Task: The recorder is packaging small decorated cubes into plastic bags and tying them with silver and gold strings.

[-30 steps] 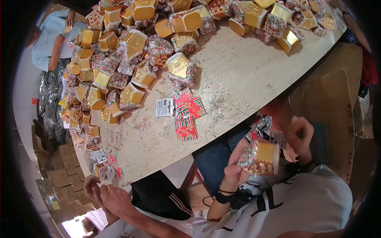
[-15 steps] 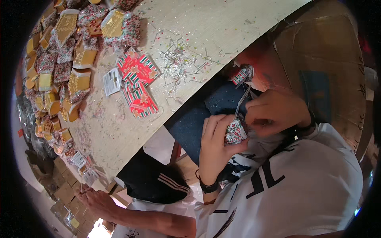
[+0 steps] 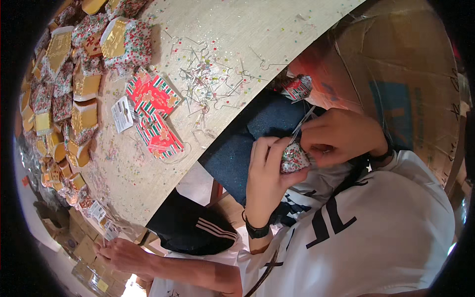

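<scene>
My left hand is closed around a small block coated in red, green and white sprinkles, holding it above my lap. My right hand is curled against the block's right side; whatever sits in its fingertips is hidden. A thin pale strand rises from the top of the block beside my right fingers. Beyond my hands, a red, white and green striped packet lies by the cardboard box.
The table bears thin wire hooks, loose sprinkles, red striped cards and a pile of sprinkled, gold-faced ornaments. A cardboard box stands at right. A co-worker's hand works at the lower left.
The view has shifted slightly, so the table's things appear further left. Both hands keep their hold at the sprinkled block, and the right hand's fingers have moved only a little.
</scene>
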`<state>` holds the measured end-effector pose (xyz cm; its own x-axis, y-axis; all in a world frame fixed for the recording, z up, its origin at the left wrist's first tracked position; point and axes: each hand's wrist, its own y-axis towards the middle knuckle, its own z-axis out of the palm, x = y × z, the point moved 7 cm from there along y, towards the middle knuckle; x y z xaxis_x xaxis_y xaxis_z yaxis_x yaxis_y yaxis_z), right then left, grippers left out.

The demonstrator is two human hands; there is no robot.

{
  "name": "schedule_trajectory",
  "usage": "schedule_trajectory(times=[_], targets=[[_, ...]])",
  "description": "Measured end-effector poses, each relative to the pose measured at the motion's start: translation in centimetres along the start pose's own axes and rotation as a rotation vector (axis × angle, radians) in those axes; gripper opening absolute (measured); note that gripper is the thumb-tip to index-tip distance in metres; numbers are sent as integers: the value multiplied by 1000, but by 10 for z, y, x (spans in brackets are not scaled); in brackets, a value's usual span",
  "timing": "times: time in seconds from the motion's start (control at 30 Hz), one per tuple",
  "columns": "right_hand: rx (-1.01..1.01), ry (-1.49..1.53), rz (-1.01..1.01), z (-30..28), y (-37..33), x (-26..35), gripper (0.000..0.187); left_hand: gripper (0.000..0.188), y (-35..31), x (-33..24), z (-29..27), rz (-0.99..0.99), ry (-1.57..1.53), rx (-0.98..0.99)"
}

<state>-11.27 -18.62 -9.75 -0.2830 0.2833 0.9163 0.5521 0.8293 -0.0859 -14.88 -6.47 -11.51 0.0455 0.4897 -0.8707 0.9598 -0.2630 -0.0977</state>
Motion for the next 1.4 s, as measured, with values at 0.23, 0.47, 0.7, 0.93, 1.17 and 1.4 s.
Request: schedule_trajectory(times=[0.23, 0.47, 0.7, 0.93, 1.17, 1.4], targets=[[-59, -68, 12, -4, -1, 4, 14, 58, -1, -4, 5, -56, 91, 10], [-39, -1, 87, -3, -2, -1, 13, 60, -2, -13, 9, -34, 125, -5], [27, 99, 169, 0, -1, -10, 13, 60, -3, -9, 11, -44, 89, 24], [2, 116, 159, -6, -4, -11, 14, 57, -3, -7, 11, -12, 84, 15], [6, 107, 127, -3, -4, -13, 13, 57, -1, -9, 9, -9, 117, -13], [41, 101, 166, -1, -4, -16, 15, 57, -1, -9, 10, -24, 111, -5]])
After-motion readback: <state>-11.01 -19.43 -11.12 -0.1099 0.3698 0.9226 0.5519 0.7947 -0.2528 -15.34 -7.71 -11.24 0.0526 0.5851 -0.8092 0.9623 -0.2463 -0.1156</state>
